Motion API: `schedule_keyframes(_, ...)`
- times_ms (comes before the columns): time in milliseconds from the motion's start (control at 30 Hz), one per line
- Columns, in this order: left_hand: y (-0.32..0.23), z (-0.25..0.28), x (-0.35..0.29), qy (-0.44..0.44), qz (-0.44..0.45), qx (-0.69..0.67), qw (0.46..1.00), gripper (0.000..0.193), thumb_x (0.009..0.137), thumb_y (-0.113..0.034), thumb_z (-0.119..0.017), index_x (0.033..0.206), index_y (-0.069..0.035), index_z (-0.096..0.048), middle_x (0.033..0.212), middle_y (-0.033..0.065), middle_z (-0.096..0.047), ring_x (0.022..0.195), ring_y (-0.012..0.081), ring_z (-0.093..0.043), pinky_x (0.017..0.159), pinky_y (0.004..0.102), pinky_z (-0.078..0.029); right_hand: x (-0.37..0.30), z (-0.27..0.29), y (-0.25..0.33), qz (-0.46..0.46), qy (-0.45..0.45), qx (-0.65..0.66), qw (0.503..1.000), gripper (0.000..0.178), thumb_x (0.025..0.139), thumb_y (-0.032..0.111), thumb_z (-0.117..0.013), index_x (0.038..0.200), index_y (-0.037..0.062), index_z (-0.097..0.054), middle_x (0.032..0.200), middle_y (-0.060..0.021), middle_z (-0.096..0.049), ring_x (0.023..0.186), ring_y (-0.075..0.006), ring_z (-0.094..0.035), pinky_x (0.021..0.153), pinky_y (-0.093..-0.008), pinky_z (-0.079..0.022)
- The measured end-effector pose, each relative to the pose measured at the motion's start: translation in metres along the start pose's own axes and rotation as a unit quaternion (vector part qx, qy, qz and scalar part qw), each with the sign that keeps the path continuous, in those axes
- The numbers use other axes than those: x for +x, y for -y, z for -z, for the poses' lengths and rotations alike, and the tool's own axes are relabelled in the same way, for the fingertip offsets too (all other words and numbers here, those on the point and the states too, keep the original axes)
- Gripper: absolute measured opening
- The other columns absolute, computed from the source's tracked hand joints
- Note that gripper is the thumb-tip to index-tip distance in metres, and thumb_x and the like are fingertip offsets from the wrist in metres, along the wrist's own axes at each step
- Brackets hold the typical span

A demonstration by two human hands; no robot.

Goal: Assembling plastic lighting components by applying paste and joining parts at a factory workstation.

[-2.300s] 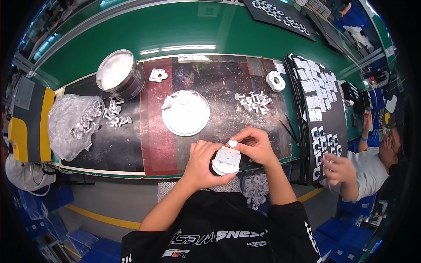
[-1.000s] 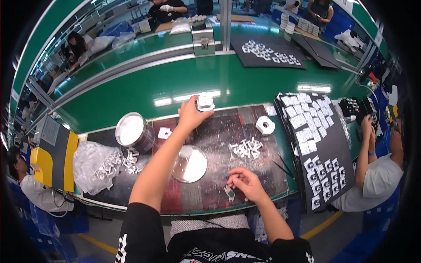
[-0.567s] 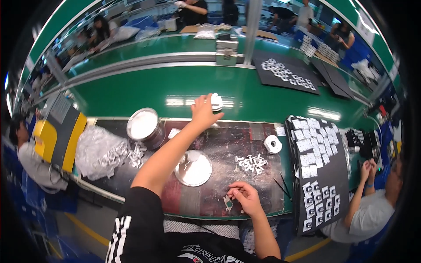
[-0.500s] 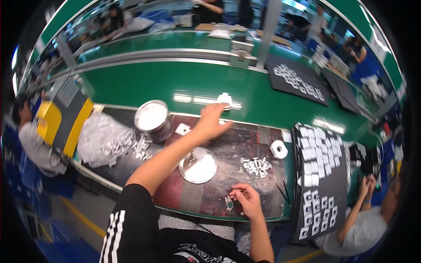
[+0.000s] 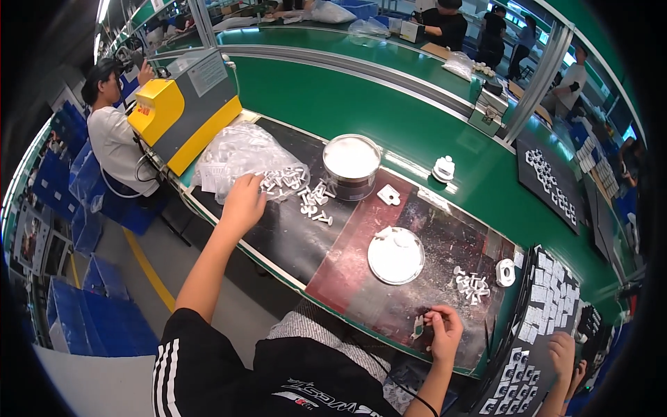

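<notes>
My left hand reaches to the near edge of a clear plastic bag of small white stemmed parts. Its fingers are loosely bent, thumb apart, with nothing visible in them. More of these parts lie loose beside the bag. My right hand is low over the near edge of the dark work mat. Between its thumb and fingers it pinches a small grey-green and white piece, too small to name. A round dish with white contents sits beyond that hand; a pile of white parts lies to its right.
A tin with a white top stands behind the mat, near a white square part. A white part sits on the green surface. A yellow-grey machine stands left. At right, a co-worker's hand is over a black board of white pieces.
The view has turned left. My left hand has moved from the white part on the green surface back to the bag. My right hand still pinches the small piece near the mat's edge.
</notes>
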State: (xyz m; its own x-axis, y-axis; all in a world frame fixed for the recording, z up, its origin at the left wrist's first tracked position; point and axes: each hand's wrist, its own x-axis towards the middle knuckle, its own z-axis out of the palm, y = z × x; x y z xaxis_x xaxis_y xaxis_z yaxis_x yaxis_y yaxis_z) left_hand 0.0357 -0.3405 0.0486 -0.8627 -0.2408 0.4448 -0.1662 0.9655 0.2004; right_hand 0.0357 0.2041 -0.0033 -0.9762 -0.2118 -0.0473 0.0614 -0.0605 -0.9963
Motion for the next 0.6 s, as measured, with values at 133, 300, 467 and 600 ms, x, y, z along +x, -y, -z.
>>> schedule_keyframes(133,0.02,-0.017,0.02,0.035,-0.012,-0.007,0.999,0.046,0.088,-0.015,-0.074,0.131,-0.005,-0.062,0.126,0.0219,-0.064,0.12,0.0417,-0.06,0.101,0.0485,-0.049,-0.001,-0.003,-0.001,0.012,-0.016,-0.009,1.0,0.017,0.103,0.007,-0.062,0.117,-0.0029,-0.066,0.099,-0.0077,-0.072,0.089,-0.0132,-0.068,0.081,-0.0263,-0.054)
schedule_keyframes(300,-0.003,-0.039,0.058,0.171,0.067,0.069,0.981,0.051,0.093,-0.038,-0.069,0.136,-0.012,-0.061,0.125,0.0272,-0.064,0.12,0.043,-0.061,0.095,0.0579,-0.05,-0.006,-0.006,-0.001,0.016,-0.026,-0.028,0.999,0.015,0.103,0.005,-0.062,0.115,-0.0026,-0.067,0.099,-0.0067,-0.072,0.09,-0.0119,-0.068,0.082,-0.026,-0.054)
schedule_keyframes(467,0.005,-0.064,0.059,0.091,-0.002,0.079,0.993,0.05,0.094,-0.042,-0.066,0.138,-0.02,-0.062,0.113,0.0271,-0.069,0.109,0.0451,-0.066,0.095,0.0576,-0.051,-0.005,-0.014,0.0,0.024,-0.038,-0.037,0.998,0.014,0.103,0.004,-0.062,0.113,-0.0039,-0.068,0.099,-0.0064,-0.072,0.09,-0.0121,-0.068,0.082,-0.0257,-0.054)
schedule_keyframes(600,0.003,-0.06,0.056,0.11,0.005,0.003,0.994,0.045,0.091,-0.033,-0.071,0.132,-0.016,-0.066,0.108,0.0246,-0.071,0.105,0.045,-0.067,0.091,0.0539,-0.053,-0.006,-0.015,0.0,0.018,-0.037,-0.045,0.998,0.014,0.103,0.002,-0.062,0.112,-0.0041,-0.069,0.1,-0.0069,-0.072,0.09,-0.0127,-0.069,0.081,-0.0258,-0.054)
